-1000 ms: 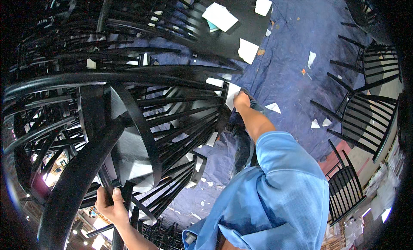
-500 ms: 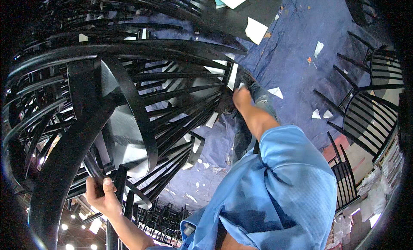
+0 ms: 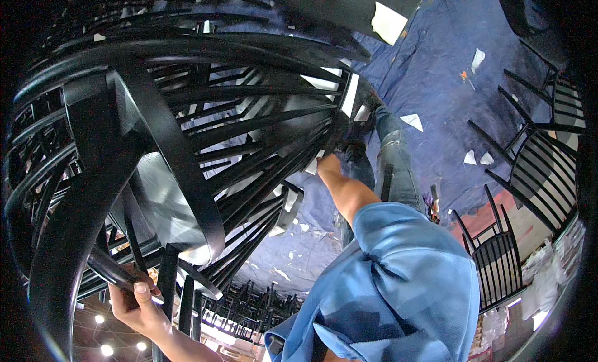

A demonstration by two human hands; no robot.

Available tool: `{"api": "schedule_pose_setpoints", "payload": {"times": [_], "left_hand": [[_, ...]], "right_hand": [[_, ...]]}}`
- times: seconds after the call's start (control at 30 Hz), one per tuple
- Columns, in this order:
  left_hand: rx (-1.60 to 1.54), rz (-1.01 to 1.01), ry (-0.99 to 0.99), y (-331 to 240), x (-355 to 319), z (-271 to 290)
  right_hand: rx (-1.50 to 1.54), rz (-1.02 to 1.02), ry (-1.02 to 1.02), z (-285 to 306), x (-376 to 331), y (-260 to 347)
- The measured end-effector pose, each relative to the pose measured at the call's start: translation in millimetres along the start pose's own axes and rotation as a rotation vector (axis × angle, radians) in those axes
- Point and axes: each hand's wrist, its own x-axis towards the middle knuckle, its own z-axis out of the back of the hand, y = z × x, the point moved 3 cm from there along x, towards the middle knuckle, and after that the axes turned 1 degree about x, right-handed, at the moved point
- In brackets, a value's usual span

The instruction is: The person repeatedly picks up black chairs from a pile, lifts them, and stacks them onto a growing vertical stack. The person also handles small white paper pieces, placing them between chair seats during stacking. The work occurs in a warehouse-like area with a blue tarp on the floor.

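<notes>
A black wooden chair with a spindle back [image 3: 268, 116] lies tilted across the left half of the view. Its glossy seat [image 3: 165, 194] faces partly toward me. At the lower left, my left hand [image 3: 140, 309] is closed round a dark round chair leg [image 3: 112, 268], the thumb showing on top. My right hand [image 3: 328, 167] is at the lower edge of the chair back, beside a small white piece [image 3: 315, 164] there. The fingers of that hand are mostly hidden, so its grip cannot be made out. A white strip [image 3: 351, 94] sits on the chair's top rail.
More black chairs [image 3: 43, 169] are heaped at the left, and several spindle-back chairs [image 3: 542, 169] stand along the right. A blue sheet [image 3: 436, 63] with scattered white scraps [image 3: 412, 121] covers the floor. A dark flat surface [image 3: 336, 7] lies at the top.
My right hand has moved left and down to the edge of the chair back. My left hand has lowered slightly, still holding the leg. The view has shifted a little.
</notes>
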Motion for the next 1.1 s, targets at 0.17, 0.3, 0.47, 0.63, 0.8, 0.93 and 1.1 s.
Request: {"api": "schedule_pose_setpoints", "payload": {"times": [0.17,0.3,0.47,0.63,0.8,0.93,1.1], "left_hand": [[0.004,-0.019,0.015,-6.2,-1.3,-2.2],[0.016,-0.024,-0.015,-2.2,-4.1,-3.2],[0.023,-0.009,0.001,1.8,-1.8,1.9],[0.004,0.0,-0.006,6.3,-3.3,4.4],[-0.014,-0.023,0.003,2.5,-2.1,-0.7],[-0.021,-0.024,-0.006,-1.6,-2.0,-2.1],[-0.009,-0.028,0.004,3.1,-1.8,-0.8]], "right_hand": [[-0.032,0.138,-0.098,-38.2,32.6,-22.7],[-0.192,0.512,-0.269,-75.0,66.3,-57.6],[-0.136,0.406,-0.176,-62.9,53.0,-36.2],[-0.113,0.361,-0.123,-52.5,42.5,-25.4],[-0.11,0.372,-0.096,-48.7,42.0,-20.0],[-0.144,0.352,-0.045,-62.3,55.4,-31.0],[-0.11,0.26,-0.065,-56.8,53.5,-29.3]]}}
